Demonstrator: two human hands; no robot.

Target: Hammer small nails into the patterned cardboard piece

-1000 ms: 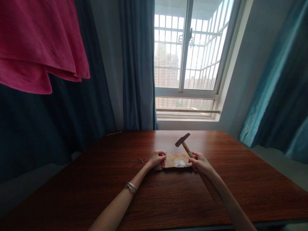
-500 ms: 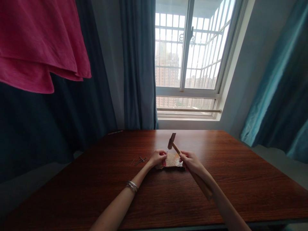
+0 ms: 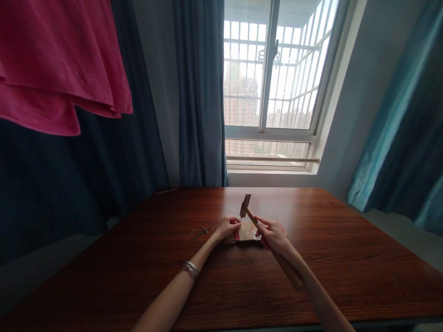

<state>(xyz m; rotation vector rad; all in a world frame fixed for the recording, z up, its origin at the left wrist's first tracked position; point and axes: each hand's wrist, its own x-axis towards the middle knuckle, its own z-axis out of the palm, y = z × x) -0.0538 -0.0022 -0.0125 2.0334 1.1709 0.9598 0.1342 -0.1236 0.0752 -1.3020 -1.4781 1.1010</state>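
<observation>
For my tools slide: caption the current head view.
Right grip holds a hammer close to an upright nail the left grip pinches at a speckled block.

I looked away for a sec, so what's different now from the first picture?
The right hand moved left, carrying the hammer with it, so the hammer's head is now right by the nail at the left hand; I can't tell if they touch. Nothing was picked up or let go. The left hand, the dotted block and the loose nails stayed put.
</observation>
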